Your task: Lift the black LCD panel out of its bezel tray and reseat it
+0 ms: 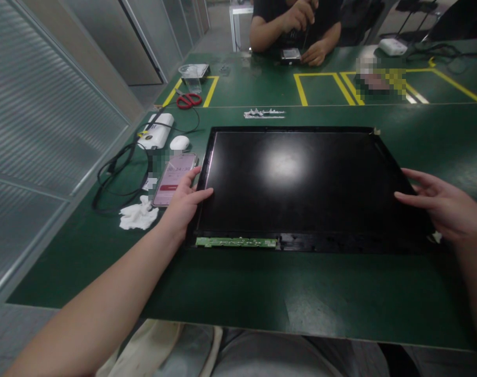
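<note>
A black flat display panel (pixel 309 188) with a dark frame lies screen side up on the green table. My left hand (pixel 185 201) grips its left edge, thumb on top and fingers reaching along the side. Its right edge is held by my right hand (pixel 438 201), the thumb over the frame and some fingers hidden under or behind it. A narrow green circuit board (pixel 236 242) sits along the left part of the panel's near edge. Bits of pale tape or film show at the far right and near right corners. A light glare lies on the screen.
Left of the panel are a phone (pixel 177 180), a crumpled tissue (pixel 139 213), a white earbud case (pixel 179 143), a white power bank (pixel 156 131), black cables and red scissors (pixel 189 100). Small metal pieces (pixel 264 113) lie behind the panel. Across the table, a person handles a small device (pixel 290 56).
</note>
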